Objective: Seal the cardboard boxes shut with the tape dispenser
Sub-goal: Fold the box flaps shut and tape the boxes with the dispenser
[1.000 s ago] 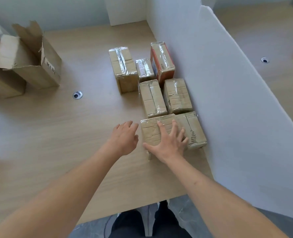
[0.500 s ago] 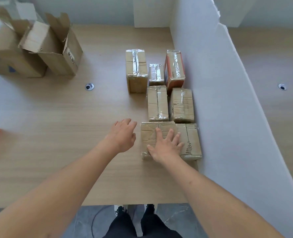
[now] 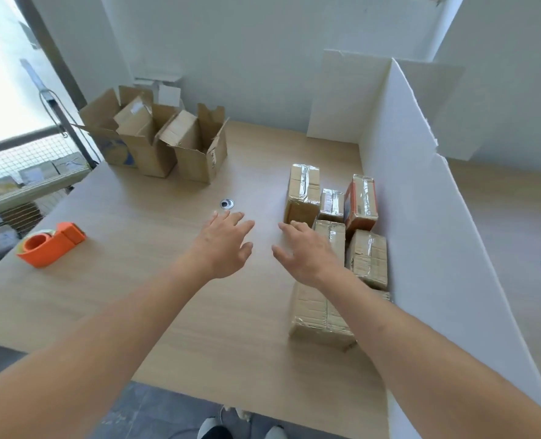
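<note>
Both hands are raised over the wooden table [image 3: 136,299], fingers spread and relaxed, holding nothing; the left hand [image 3: 223,245] hovers near the middle of the table, just short of a round cable grommet [image 3: 226,203]; the right hand [image 3: 305,251] hovers beside it, in front of the group of taped boxes, and whether its fingertips touch a box cannot be told.

The orange tape dispenser [image 3: 52,243] rests on the table near its left edge, well apart from both hands, with a roll of tape mounted in it.

The sealed boxes stand in a cluster against the white partition [image 3: 421,217] on the right; the tall taped box [image 3: 302,193] is at the far left of the cluster; a small taped box [image 3: 332,204] sits beside it; an orange-sided box [image 3: 360,199] stands next to the partition; a brown taped box [image 3: 369,258] lies nearer; the nearest taped box [image 3: 316,315] lies partly under the right forearm.

Three open cardboard boxes [image 3: 196,147] with raised flaps stand together at the far left corner of the table.
</note>
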Demonstrator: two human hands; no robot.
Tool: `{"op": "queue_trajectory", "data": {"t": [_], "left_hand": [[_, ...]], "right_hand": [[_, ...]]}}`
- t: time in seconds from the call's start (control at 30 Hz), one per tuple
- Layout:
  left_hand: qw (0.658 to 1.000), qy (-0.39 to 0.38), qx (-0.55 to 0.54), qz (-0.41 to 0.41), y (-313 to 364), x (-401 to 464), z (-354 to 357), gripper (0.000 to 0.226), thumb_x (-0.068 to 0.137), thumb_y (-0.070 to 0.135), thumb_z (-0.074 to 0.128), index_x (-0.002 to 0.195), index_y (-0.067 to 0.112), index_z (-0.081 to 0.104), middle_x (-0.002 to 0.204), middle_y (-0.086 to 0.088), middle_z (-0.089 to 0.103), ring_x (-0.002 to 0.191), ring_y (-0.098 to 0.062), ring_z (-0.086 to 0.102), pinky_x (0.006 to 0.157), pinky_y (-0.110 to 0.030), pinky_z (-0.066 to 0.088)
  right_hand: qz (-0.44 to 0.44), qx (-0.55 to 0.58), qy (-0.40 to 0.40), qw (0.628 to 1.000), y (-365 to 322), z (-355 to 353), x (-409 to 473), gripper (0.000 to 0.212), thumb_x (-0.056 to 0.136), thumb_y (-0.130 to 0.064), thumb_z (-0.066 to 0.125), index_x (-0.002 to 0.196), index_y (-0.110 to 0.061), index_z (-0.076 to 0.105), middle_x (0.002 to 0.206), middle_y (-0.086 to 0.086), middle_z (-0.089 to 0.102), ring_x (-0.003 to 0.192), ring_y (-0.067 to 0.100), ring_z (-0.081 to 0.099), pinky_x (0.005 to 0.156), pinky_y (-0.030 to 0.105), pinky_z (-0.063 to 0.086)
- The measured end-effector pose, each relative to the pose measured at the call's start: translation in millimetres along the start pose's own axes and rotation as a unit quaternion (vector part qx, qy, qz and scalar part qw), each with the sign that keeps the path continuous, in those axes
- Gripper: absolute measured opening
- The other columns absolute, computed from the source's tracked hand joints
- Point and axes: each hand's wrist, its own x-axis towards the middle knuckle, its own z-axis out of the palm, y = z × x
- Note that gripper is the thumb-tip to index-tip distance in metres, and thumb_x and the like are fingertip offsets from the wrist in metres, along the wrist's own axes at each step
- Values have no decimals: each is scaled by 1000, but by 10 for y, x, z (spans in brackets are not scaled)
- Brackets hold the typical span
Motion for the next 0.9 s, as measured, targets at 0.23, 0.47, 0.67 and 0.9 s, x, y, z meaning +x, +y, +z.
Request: {"op": "queue_trajectory", "data": {"t": [0.23,0.47,0.67,0.9], "left_hand": [[997,56,12,-50,-762,-308,-630,56,103,40,48,155,23,37,162,-5,31,152,-30,21,125,-47,9],[994,86,28,-64,-1959,-470,-1062,57,102,40,49,155,22,37,161,-7,35,149,-32,28,123,-50,16],[998,55,14,-30,-3124,-579,-1259,58,102,38,51,154,19,38,159,-9,38,146,-30,34,121,-48,27],[1000,27,9,-7,-4001,-517,-1280,57,101,37,52,154,18,39,158,-8,40,145,-29,36,120,-50,28]], "right_hand": [[-88,-20,37,995,-1008,-316,318,58,102,-52,46,152,-24,43,153,4,46,140,23,43,113,40,31],[-109,-26,43,993,-2176,-186,797,60,100,-54,45,152,-25,43,158,0,42,139,23,47,112,42,38],[-76,-13,42,996,-3260,156,1186,58,101,-51,49,152,-25,44,156,0,43,139,24,45,111,42,40],[-39,-22,11,999,-3950,511,1553,57,100,-48,50,153,-26,43,162,2,36,145,24,40,114,42,33]]}}
